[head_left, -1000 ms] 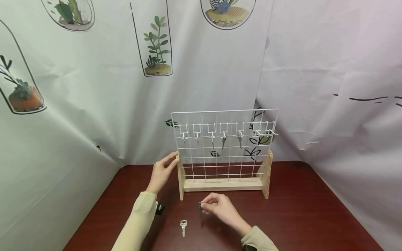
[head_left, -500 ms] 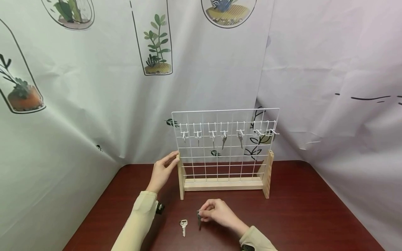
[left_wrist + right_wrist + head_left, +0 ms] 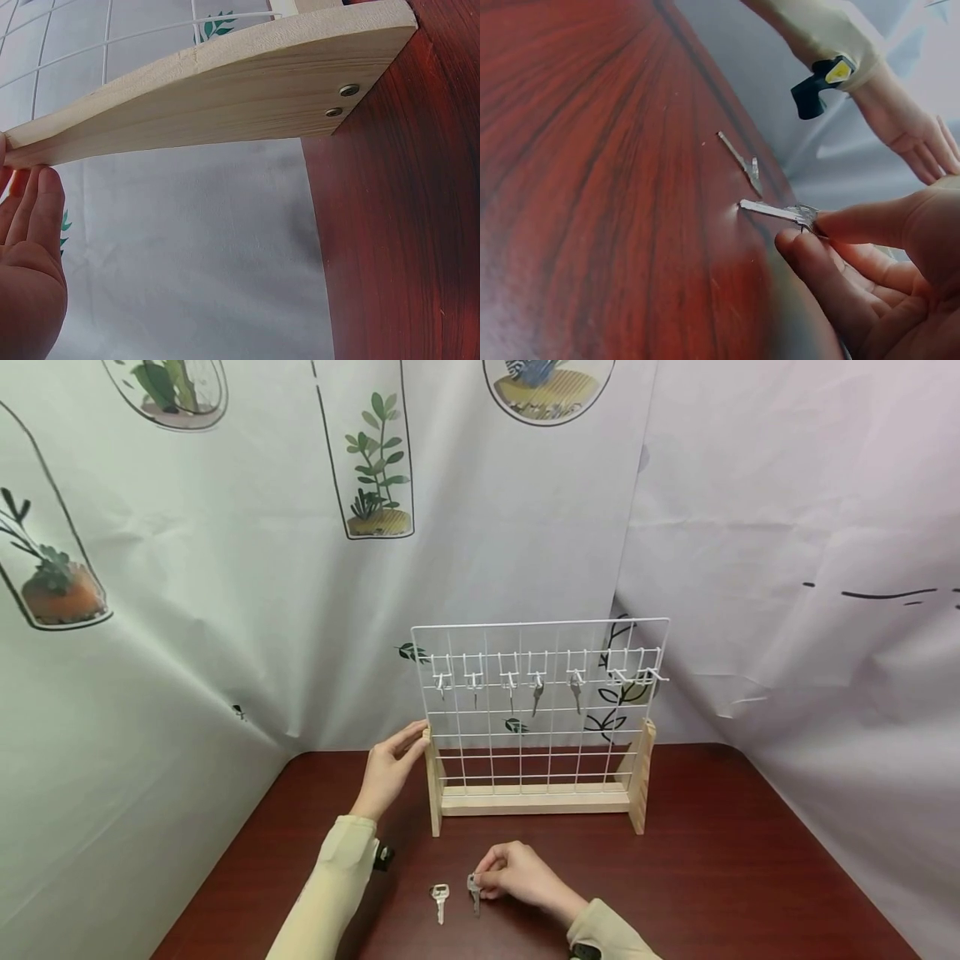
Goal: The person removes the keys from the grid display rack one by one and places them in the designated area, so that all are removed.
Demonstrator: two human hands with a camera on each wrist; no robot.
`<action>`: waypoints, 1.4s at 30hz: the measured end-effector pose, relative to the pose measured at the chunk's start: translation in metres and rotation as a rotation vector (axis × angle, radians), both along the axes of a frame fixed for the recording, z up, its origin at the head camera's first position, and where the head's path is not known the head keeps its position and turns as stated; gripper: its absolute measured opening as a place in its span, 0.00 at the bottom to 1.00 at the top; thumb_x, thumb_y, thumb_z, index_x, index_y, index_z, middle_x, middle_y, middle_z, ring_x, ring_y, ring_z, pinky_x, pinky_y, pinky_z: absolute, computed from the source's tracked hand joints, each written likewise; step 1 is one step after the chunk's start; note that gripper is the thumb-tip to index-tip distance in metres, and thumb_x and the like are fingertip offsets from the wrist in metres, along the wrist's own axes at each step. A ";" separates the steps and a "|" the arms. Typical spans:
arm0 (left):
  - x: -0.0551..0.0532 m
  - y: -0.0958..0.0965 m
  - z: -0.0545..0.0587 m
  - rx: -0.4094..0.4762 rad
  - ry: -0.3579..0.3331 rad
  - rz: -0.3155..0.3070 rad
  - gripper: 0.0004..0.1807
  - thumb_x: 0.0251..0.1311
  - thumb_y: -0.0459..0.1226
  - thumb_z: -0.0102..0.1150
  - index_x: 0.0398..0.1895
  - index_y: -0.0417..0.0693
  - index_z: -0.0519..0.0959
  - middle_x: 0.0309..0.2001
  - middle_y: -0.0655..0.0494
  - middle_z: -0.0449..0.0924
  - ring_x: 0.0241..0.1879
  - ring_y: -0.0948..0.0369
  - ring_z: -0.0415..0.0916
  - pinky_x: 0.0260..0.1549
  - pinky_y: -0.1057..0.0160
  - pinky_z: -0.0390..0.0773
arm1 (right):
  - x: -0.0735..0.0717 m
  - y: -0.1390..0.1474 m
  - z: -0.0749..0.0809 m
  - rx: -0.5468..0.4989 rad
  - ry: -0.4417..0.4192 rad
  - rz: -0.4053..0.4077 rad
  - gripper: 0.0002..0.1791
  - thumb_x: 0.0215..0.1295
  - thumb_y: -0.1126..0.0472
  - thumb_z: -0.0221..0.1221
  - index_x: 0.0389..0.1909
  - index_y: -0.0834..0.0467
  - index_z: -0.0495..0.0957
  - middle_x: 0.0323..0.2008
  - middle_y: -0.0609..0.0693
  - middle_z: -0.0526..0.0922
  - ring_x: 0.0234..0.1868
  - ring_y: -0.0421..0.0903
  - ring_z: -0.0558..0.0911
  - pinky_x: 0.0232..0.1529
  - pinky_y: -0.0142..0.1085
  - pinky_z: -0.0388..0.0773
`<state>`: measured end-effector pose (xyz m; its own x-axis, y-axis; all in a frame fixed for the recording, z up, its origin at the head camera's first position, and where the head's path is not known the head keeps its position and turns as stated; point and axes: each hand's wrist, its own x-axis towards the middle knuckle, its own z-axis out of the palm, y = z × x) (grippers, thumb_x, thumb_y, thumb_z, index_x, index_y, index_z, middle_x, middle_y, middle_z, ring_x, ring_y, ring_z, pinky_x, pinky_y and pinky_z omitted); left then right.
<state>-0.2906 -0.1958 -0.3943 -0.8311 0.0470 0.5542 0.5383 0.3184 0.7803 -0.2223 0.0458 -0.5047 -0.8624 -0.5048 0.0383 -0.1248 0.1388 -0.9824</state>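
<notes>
My right hand (image 3: 521, 877) pinches a silver key (image 3: 476, 893) by its head between thumb and fingertips, low over the table. In the right wrist view this key (image 3: 772, 211) points its blade toward the tabletop. A second silver key (image 3: 440, 902) lies on the table just left of it. My left hand (image 3: 386, 772) holds the top of the left wooden side post (image 3: 433, 789) of a white wire-grid rack (image 3: 521, 735). The left wrist view shows fingertips (image 3: 49, 180) against the edge of that post (image 3: 225, 97).
Several white hooks (image 3: 510, 681) line the upper grid, and keys (image 3: 576, 693) hang from some of them. The rack's wooden base (image 3: 536, 802) stands on the dark red table (image 3: 712, 860). Behind it hangs a pale curtain (image 3: 517, 552) with plant drawings.
My right hand has come down and toward me with the key, nearer to the key on the table. My left hand stays on the post.
</notes>
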 end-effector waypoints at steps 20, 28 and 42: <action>0.002 0.000 0.003 -0.008 -0.004 0.009 0.20 0.67 0.31 0.63 0.61 0.34 0.79 0.62 0.40 0.77 0.60 0.50 0.77 0.57 0.61 0.78 | -0.004 -0.007 -0.001 0.256 0.176 -0.065 0.06 0.55 0.67 0.69 0.23 0.57 0.83 0.17 0.43 0.79 0.13 0.36 0.74 0.13 0.28 0.75; 0.001 0.001 0.002 -0.001 -0.006 0.011 0.20 0.67 0.31 0.63 0.61 0.33 0.79 0.62 0.40 0.77 0.59 0.49 0.78 0.54 0.72 0.77 | -0.005 -0.008 0.000 0.278 0.192 -0.064 0.07 0.56 0.68 0.69 0.22 0.57 0.83 0.15 0.43 0.79 0.11 0.35 0.73 0.12 0.28 0.74; 0.001 0.000 0.000 0.004 -0.010 0.011 0.19 0.68 0.32 0.63 0.60 0.39 0.80 0.62 0.40 0.77 0.59 0.50 0.78 0.57 0.57 0.78 | -0.003 -0.009 0.003 0.289 0.205 -0.063 0.08 0.55 0.70 0.68 0.21 0.57 0.82 0.14 0.43 0.78 0.10 0.35 0.73 0.12 0.30 0.76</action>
